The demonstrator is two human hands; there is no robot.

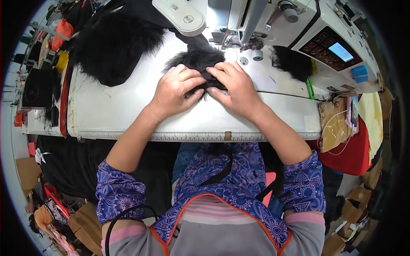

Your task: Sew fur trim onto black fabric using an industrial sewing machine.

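Note:
A small piece of black fur fabric (194, 59) lies on the white table just in front of the needle area of a sewing machine (326, 23). Its near edge is pinched between the thumb and fingers of my left hand (176, 87). From the other side my right hand (238, 88) grips the same piece, fingers curled and thumb close to the left one. Dark cloth (196, 41) runs on from the fur toward the machine. The parts under my fingertips are hidden.
A large black furry piece (117, 51) lies to the left, and a smaller black fur scrap (292, 63) by the machine's right side. Green-handled tool (310, 88) rests near that scrap. A white oval lamp or device (181, 16) overhangs the back. A ruler strip (192, 135) lines the front edge.

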